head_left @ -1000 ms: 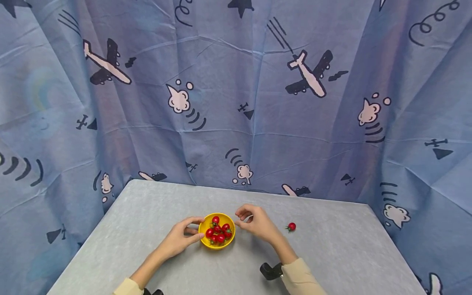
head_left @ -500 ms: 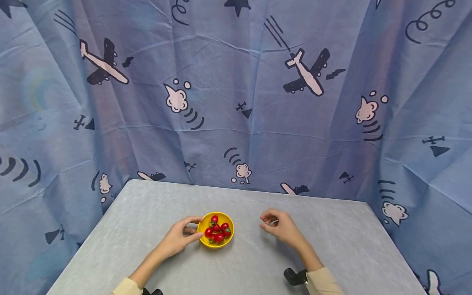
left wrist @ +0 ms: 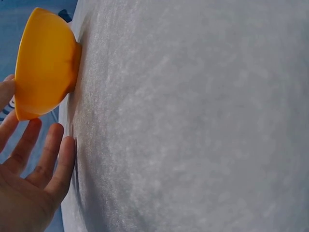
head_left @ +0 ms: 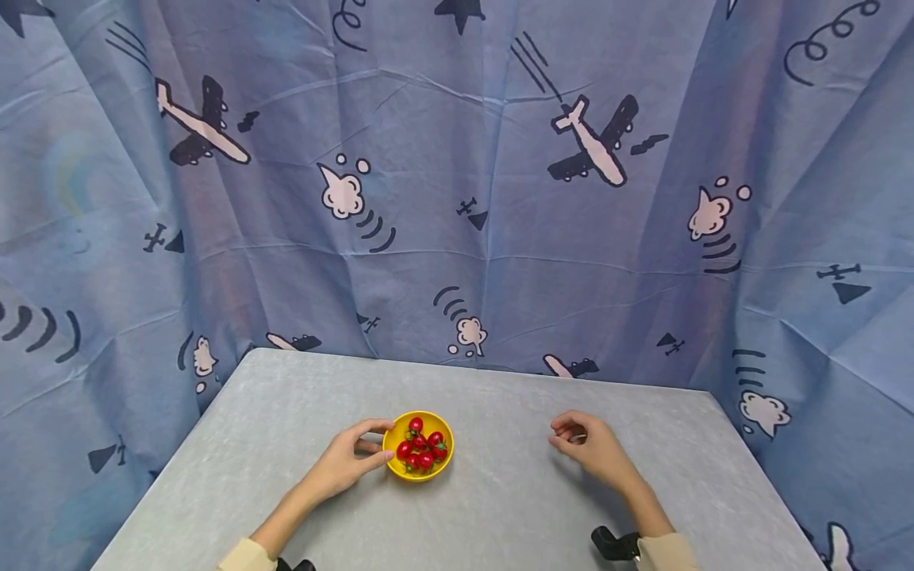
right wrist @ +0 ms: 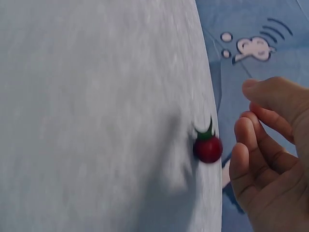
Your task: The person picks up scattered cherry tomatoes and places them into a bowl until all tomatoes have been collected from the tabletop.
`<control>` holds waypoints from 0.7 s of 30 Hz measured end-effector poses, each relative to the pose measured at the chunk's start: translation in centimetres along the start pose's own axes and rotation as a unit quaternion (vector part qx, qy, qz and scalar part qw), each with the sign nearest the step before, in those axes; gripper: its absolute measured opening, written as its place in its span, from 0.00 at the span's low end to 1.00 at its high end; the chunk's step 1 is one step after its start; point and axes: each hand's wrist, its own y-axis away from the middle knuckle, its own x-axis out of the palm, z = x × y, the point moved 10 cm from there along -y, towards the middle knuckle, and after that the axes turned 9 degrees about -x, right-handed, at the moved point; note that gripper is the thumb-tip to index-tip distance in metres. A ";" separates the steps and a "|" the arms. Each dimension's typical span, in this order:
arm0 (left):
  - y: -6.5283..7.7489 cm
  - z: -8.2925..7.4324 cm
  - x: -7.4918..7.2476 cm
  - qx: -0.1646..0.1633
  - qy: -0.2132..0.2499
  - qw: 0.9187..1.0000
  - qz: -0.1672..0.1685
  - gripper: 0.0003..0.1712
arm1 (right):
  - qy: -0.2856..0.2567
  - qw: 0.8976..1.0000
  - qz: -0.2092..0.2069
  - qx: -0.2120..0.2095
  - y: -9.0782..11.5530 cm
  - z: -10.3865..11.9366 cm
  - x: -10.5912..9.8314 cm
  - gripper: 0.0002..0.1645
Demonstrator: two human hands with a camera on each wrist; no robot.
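A small yellow bowl (head_left: 420, 478) stands on the table with several cherry tomatoes (head_left: 426, 460) inside. My left hand (head_left: 343, 465) holds its left side, thumb and forefinger at the rim. In the left wrist view the other fingers spread below the bowl's wall (left wrist: 46, 63). To the right, my right hand (head_left: 596, 450) hovers over the table with fingers loosely bent and nothing between them. The right wrist view has a single cherry tomato (right wrist: 208, 149) with a green stem on the table, just beyond the fingertips. In the head view the right hand hides that tomato.
The pale grey table (head_left: 500, 515) reaches back to a blue curtain (head_left: 400, 277) printed with planes and clouds. Black wrist mounts sit at both sleeves, the right one (head_left: 616, 544) standing out over the table.
My right hand has moved right, away from the bowl, to where the lone cherry tomato lay in view. The left hand stays at the bowl. The head view has shifted slightly.
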 end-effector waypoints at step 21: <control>0.0 0.0 0.0 -0.010 0.008 1.000 0.007 0.27 | 0.039 0.996 -0.002 0.077 1.3 -3.4 -1.7 0.29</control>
